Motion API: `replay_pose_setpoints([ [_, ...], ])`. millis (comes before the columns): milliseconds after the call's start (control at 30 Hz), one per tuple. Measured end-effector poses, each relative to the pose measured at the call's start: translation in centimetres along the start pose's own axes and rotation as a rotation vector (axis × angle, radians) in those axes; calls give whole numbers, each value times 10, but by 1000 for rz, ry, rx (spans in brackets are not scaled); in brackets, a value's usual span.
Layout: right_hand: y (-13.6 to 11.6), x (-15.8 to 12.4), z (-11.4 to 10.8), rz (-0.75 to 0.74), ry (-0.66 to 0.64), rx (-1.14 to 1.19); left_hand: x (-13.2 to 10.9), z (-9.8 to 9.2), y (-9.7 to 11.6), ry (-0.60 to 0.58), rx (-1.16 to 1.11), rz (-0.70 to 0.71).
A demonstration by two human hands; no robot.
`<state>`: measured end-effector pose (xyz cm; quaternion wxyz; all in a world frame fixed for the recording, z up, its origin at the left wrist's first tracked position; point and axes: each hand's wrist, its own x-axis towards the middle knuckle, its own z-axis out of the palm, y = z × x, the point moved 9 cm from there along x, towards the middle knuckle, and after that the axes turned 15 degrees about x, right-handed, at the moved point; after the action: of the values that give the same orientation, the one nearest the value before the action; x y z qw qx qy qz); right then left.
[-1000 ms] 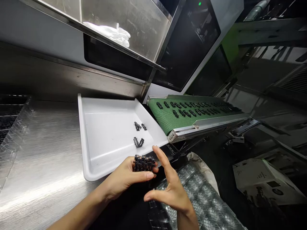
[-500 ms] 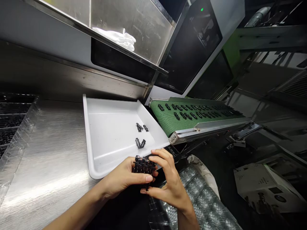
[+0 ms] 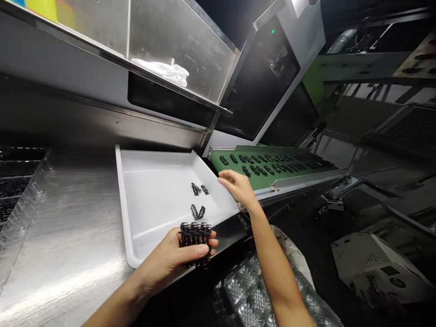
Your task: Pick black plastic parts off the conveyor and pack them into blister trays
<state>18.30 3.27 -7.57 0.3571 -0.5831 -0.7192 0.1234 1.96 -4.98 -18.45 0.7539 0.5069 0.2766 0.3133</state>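
Observation:
My left hand (image 3: 177, 253) is closed around a stack of small black plastic parts (image 3: 195, 232), the thumb pressed across its near side. The stack is over the front edge of a white tray (image 3: 153, 186). Inside the tray lie several loose black parts (image 3: 198, 212) of the same kind. My right hand (image 3: 240, 187) reaches over the tray's right side, beside the near end of a green conveyor belt (image 3: 260, 182). Its fingers are stretched out, and nothing shows in them. Rows of black parts (image 3: 269, 159) sit on the belt.
Clear plastic trays with black parts (image 3: 20, 181) stand at the left on the metal table (image 3: 81, 218). White gloves (image 3: 163, 70) lie on the shelf above. A stack of clear moulded trays (image 3: 238, 290) is below my right arm. A metal rail (image 3: 296, 184) edges the conveyor.
My right hand has left the stack of black parts and moved up and forward to the conveyor's near end. My left hand keeps hold of the stack. The view has shifted slightly.

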Motion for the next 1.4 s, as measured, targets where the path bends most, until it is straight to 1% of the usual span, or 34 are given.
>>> replay_pose_setpoints([
  [67,16,46,-12,76,144,-78,-4,0,1,-18,-30,4],
  [100,23,64,-15,108,187,-102,-6,-2,2,-10,-47,4],
  [167,31,90,-17,167,234,-122,-13,-12,3,47,-75,14],
  [233,34,102,-18,203,255,-106,-21,-27,3,132,-97,30],
  [300,30,100,-18,214,268,-60,-27,-44,3,223,-134,50],
  [367,18,81,-12,194,267,10,-30,-59,2,299,-189,69],
  [400,10,65,-6,177,256,45,-29,-63,2,322,-214,78],
  [467,-12,20,14,116,212,155,-26,-65,0,337,-238,93],
  [500,-26,-6,27,71,173,227,-24,-63,0,332,-232,101],
  [533,-42,-33,39,-20,140,402,-22,-59,0,320,-218,112],
  [567,-56,-59,51,-77,96,529,-20,-54,1,302,-199,127],
  [633,-74,-102,61,-153,98,578,-18,-44,4,256,-151,168],
  [700,-86,-126,60,-220,131,473,-19,-37,7,203,-93,200],
  [767,-95,-135,53,-303,109,336,-22,-31,9,132,-27,204],
  [833,-102,-136,52,-395,-9,284,-27,-24,8,36,16,181],
  [900,-105,-136,52,-452,-128,351,-32,-19,6,-45,11,147],
  [933,-105,-135,52,-459,-155,417,-35,-17,4,-67,-8,133],
  [967,-105,-135,51,-456,-153,489,-37,-16,2,-75,-35,118],
  [1033,-102,-135,50,-441,-107,603,-40,-16,-3,-64,-93,69],
  [1100,-101,-138,53,-444,-71,642,-42,-17,-10,-39,-144,7],
  [1167,-102,-139,57,-450,-68,626,-44,-19,-14,-16,-171,-31],
  [1400,-109,-138,59,-471,-86,590,-47,-23,-7,-34,-142,11],
])
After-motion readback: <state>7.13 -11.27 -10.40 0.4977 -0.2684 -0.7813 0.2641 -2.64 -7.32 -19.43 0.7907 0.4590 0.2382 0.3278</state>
